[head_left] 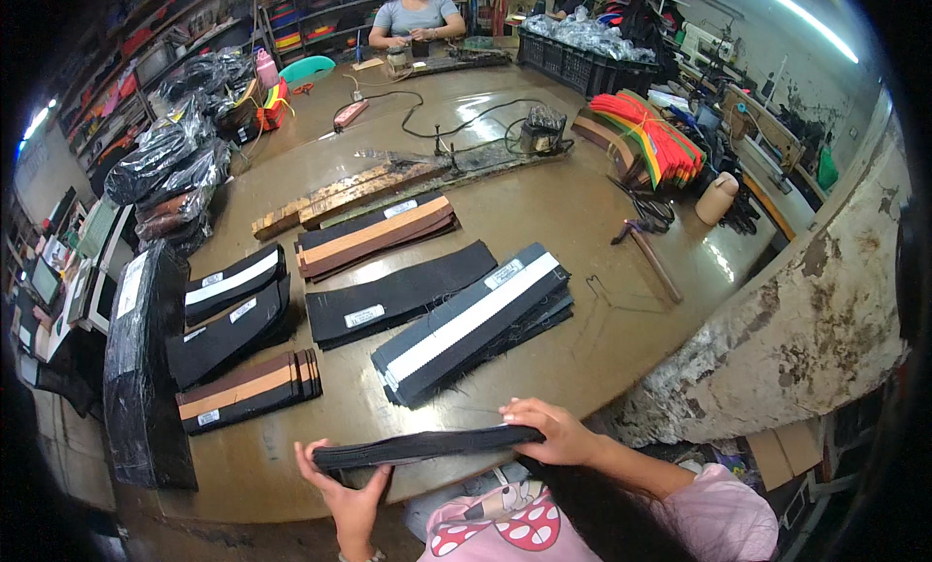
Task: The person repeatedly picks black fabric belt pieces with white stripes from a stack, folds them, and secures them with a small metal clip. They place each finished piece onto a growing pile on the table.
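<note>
Near the table's front edge, a stack of black fabric strips is held lengthwise between my two hands. My left hand grips its left end, thumb below and fingers at the far side. My right hand is wrapped over the right end. Just beyond lies a pile of dark strips with a white band, its edges frayed. Left of that is a black strip stack with a white label. A brown, tan and black strip stack lies to the left of my left hand.
A black plastic-wrapped bundle stands along the left edge. Farther back are a wooden bar tool, a cable, red-green-yellow strips and a hammer-like rod. A co-worker sits at the far side. A peeling slab borders the right.
</note>
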Action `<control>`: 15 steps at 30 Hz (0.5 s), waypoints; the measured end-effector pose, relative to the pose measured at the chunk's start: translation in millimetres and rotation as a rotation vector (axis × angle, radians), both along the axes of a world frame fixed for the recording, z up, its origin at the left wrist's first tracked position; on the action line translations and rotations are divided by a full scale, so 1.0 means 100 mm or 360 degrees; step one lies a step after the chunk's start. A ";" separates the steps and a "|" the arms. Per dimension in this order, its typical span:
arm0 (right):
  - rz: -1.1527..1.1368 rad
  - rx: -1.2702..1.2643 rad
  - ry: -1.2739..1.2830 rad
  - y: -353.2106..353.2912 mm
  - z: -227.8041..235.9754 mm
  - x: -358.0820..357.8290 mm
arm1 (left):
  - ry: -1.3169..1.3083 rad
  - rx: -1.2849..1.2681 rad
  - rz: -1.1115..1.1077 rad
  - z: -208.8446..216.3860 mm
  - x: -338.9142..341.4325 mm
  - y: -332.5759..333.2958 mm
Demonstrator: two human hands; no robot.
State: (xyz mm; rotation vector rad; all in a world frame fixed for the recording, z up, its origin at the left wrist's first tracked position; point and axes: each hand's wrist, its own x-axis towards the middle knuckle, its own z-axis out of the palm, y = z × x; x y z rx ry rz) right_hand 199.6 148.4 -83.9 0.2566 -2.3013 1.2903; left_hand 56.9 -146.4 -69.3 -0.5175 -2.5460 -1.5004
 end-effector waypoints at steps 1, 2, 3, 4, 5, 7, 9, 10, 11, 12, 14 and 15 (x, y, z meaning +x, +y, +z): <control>-0.0021 0.0112 0.0012 0.01 -0.01 0.01 | -0.0037 -0.0015 -0.0057 0.03 -0.02 0.01; -0.0005 0.0032 -0.0032 0.03 -0.02 0.03 | -0.0077 -0.0004 -0.0080 0.04 -0.03 0.01; -0.0028 -0.0005 -0.0077 0.05 -0.04 0.05 | -0.0175 -0.0011 -0.0100 0.04 -0.03 0.01; -0.0041 -0.0056 -0.0077 0.06 -0.06 0.05 | -0.0299 0.0083 -0.0083 0.03 -0.05 0.00; -0.0049 -0.0119 -0.0106 0.07 -0.08 0.05 | -0.0285 0.0204 -0.0097 0.02 -0.06 0.00; -0.0065 -0.0236 -0.0060 0.07 -0.12 0.03 | -0.0315 0.0426 -0.0153 0.00 -0.07 0.00; -0.0056 -0.0557 -0.0144 0.02 -0.14 0.02 | -0.0453 0.0421 -0.0264 -0.01 -0.07 0.03; -0.0158 -0.0544 -0.0251 0.00 -0.13 0.01 | -0.0512 0.0469 -0.0263 -0.01 -0.06 0.05; -0.0236 -0.0538 -0.0351 -0.02 -0.10 0.01 | -0.0503 0.0381 -0.0343 -0.01 -0.07 0.07; -0.0245 -0.0543 -0.0432 -0.05 -0.06 -0.01 | -0.0522 0.0307 -0.0323 0.01 -0.09 0.07; -0.0337 -0.0580 -0.0572 -0.08 0.10 -0.06 | -0.0627 -0.0004 -0.0271 0.05 -0.13 -0.01; -0.0342 -0.0623 -0.0736 -0.08 0.21 -0.09 | -0.0642 0.0059 -0.0294 0.09 -0.15 -0.09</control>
